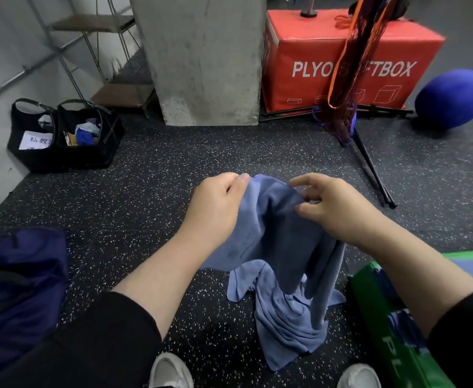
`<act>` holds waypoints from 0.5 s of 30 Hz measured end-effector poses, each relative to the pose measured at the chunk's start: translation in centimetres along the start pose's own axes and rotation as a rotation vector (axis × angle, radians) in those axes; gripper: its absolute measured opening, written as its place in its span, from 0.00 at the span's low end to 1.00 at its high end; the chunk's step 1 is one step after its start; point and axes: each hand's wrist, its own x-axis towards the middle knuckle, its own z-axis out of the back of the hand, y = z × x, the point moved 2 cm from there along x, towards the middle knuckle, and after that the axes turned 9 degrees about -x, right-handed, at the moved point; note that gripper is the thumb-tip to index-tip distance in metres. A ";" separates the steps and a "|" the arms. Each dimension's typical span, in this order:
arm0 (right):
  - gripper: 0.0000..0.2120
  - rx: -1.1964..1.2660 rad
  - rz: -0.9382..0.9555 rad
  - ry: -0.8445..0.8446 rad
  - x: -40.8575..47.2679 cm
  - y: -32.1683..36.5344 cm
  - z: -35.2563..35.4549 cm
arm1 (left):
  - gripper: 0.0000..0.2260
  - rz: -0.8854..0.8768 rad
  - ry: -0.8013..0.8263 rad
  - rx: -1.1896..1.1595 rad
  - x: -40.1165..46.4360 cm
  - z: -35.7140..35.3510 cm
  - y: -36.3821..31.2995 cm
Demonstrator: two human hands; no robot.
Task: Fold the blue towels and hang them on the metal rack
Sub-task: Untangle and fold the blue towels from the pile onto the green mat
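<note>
Blue towel (269, 225) hangs between both hands, lower end bunched on the floor below them. Left hand (215, 208) has fingers curled around the top edge; right hand (333, 208) pinches the cloth just beside it, other fingers loose. Looks soft, light, limp, so it will sag and twist. Best held at the two top corners, spread apart. Rack not identifiable near hands.

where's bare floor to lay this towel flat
Bare speckled rubber floor lies between the black tote bags, grey concrete pillar and left hand. Crowded near the green padded box and navy bag.
</note>
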 end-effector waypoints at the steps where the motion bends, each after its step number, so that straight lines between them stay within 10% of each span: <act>1: 0.19 0.009 0.001 0.012 -0.1 0.1 -0.1 | 0.20 -0.026 0.035 0.040 -0.1 -0.3 0.1; 15: 0.04 -0.049 0.095 0.029 -0.6 1.9 -0.4 | 0.09 -0.012 0.307 0.333 -1.4 -2.0 -1.0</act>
